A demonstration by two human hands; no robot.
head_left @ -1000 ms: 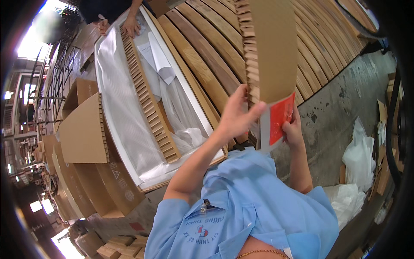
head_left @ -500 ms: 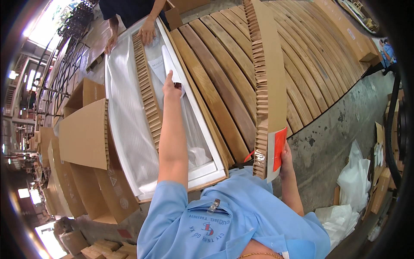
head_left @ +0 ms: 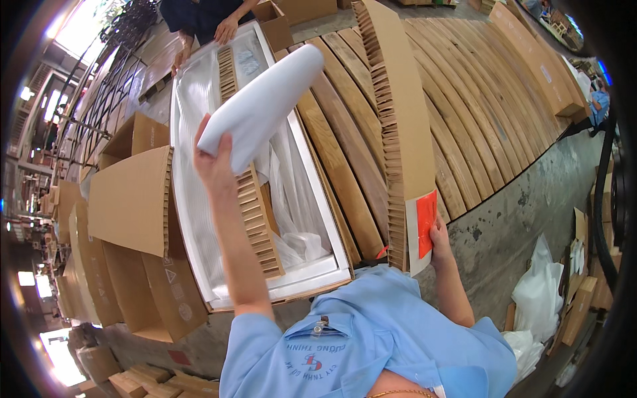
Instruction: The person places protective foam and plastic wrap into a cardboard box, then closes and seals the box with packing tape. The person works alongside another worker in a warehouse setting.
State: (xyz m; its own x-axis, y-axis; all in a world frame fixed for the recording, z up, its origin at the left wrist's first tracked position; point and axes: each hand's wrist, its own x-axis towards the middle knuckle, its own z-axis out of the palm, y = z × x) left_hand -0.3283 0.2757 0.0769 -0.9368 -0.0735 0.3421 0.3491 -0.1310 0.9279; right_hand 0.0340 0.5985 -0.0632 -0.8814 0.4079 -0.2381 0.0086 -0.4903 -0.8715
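Observation:
My left hand (head_left: 217, 154) pinches the lower end of a curled white paper sheet (head_left: 269, 99), holding it above the open carton. In the carton, white foam edging (head_left: 325, 272) frames an item in translucent foam wrap (head_left: 196, 146). A honeycomb cardboard strip (head_left: 257, 219) lies lengthwise on that wrap, partly covered by the paper. On the right, my right hand (head_left: 439, 240) is closed round the near end of a long honeycomb cardboard piece (head_left: 415, 132), beside a red and white packet (head_left: 426, 225). Its fingertips are partly hidden.
Wooden slats (head_left: 345, 146) form the surface under the carton. A co-worker's hands (head_left: 226, 30) rest at the carton's far end. Open cardboard boxes (head_left: 129, 199) stand to the left, a long carton (head_left: 537, 63) lies far right, and plastic wrap (head_left: 536, 292) is heaped at the lower right.
My left hand has lifted the white paper out of the carton and moved left. The co-worker's hand has drawn back to the far rim. My right hand stays nearly in place.

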